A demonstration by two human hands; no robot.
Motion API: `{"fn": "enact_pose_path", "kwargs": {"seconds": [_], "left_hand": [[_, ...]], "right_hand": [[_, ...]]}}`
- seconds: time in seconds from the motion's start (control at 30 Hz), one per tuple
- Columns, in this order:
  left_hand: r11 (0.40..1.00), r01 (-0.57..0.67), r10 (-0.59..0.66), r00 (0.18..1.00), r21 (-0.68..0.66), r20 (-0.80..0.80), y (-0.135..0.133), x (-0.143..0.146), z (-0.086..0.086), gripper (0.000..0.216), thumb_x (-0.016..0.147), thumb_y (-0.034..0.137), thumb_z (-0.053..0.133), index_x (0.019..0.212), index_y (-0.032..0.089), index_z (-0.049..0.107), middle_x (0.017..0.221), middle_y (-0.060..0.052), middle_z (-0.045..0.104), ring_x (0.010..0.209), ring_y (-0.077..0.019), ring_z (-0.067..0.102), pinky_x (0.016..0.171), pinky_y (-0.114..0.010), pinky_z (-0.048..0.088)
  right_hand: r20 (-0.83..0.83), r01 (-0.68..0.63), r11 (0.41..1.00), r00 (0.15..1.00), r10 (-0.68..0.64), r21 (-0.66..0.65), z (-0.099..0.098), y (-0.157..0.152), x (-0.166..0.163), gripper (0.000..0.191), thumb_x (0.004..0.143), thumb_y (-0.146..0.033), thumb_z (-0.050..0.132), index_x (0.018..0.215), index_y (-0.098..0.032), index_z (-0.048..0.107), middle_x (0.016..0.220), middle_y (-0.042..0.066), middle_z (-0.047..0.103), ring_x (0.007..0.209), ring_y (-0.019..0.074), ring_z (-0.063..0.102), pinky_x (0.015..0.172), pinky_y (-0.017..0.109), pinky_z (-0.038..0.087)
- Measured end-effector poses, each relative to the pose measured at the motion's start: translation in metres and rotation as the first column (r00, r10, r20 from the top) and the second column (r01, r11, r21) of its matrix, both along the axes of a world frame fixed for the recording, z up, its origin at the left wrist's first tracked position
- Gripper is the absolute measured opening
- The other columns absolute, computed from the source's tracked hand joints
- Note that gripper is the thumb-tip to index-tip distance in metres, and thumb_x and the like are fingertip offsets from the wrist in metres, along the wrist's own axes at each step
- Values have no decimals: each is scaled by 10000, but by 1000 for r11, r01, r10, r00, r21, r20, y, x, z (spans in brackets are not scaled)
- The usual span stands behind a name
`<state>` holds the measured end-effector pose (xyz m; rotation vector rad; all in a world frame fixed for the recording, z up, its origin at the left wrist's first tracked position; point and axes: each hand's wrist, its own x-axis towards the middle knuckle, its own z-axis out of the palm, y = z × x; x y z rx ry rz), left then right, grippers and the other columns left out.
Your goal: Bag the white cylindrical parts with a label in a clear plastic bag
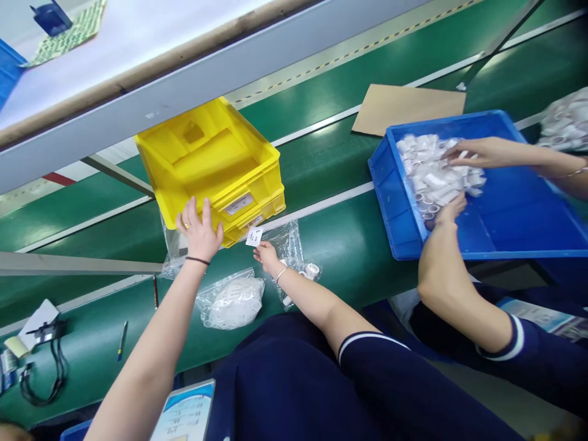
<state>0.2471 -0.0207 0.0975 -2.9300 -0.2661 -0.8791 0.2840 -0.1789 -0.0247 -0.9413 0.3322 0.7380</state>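
My left hand (199, 231) grips the front rim of a yellow bin (206, 184), fingers over the edge and thumb along its outer face. This bin appears stacked on another, and the inside I can see holds nothing. Between the thumb and fingers of my right hand (267, 256) is a small white label (254, 236) with dark print, held close to the bin's lower corner. Just below lies a clear plastic bag of whitish parts (234, 300). Beneath my right wrist is another clear bag (289, 245), with a few white ring-shaped parts (311, 271) near it.
At right, a co-worker's hands (482, 152) handle white parts (432, 165) in a blue bin (395, 202). Cardboard (408, 109) lies behind it. A shelf edge (184, 67) crosses above. A pen (122, 340) and a black cable (57, 367) lie on the green surface at left.
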Motion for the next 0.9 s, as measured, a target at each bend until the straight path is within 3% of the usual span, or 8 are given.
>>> {"fn": "enact_pose_path", "kwargs": {"seconds": [0.1,0.2,0.33,0.4,0.5,0.63,0.77,0.9], "left_hand": [[973,206,-195,975,-104,106,-21,-25,-30,664,833,349,573,1415,97,377,1463,-248,270,1382,-338,246,1107,-501,236],[864,335,-297,942,-376,155,-42,-47,-57,685,815,333,636,1393,69,382,1359,-240,416,1314,-289,375,1082,-435,347],[732,364,-304,931,-577,202,-57,-69,-65,245,812,300,661,1035,197,656,1163,-107,601,1120,-230,544,984,-418,443],[746,406,-303,913,-528,273,-60,-80,-59,65,839,233,618,869,219,673,1103,-70,635,1090,-209,559,955,-411,457],[834,463,-346,863,-301,367,-60,-96,-49,123,817,119,578,848,215,647,1031,-56,671,1079,-206,571,951,-423,461],[899,436,-393,835,-30,385,-54,-111,-44,250,756,45,568,929,217,623,1029,-59,687,1061,-230,586,963,-468,447],[906,420,-407,839,46,360,-54,-118,-48,247,754,45,578,953,188,607,1024,-73,684,1052,-235,584,961,-472,439],[873,478,-441,859,-98,261,-68,-129,-71,164,797,75,559,923,174,591,1002,-57,670,1009,-216,579,955,-448,440]], "right_hand": [[78,52,999,996,-52,6,4,-7,-12,150,899,-277,573,941,-134,586,856,13,603,724,90,564,629,227,505],[204,69,995,976,-82,71,9,-13,-23,76,802,-109,613,824,-173,580,811,-26,602,756,81,563,664,192,481],[411,-24,982,910,-57,188,17,-14,-38,127,660,-117,683,696,-192,587,819,-27,606,779,104,559,695,200,475],[495,-72,984,869,-19,164,24,-14,-45,143,618,-142,718,695,-195,610,892,-13,610,843,122,563,748,212,481],[604,-136,987,795,54,91,32,-18,-53,318,645,-182,718,946,-236,634,998,9,609,922,149,571,815,246,488],[684,-119,990,717,136,-72,35,-38,-60,719,675,-205,686,1322,-295,384,1129,47,559,941,162,576,794,275,503],[900,96,946,350,259,-309,35,-65,-70,762,681,-149,656,1368,-256,345,1320,120,419,1135,210,501,872,339,490],[917,217,909,-108,384,-355,31,-92,-81,305,756,-101,563,1029,-233,602,1119,77,573,1079,211,529,907,412,465]]}}
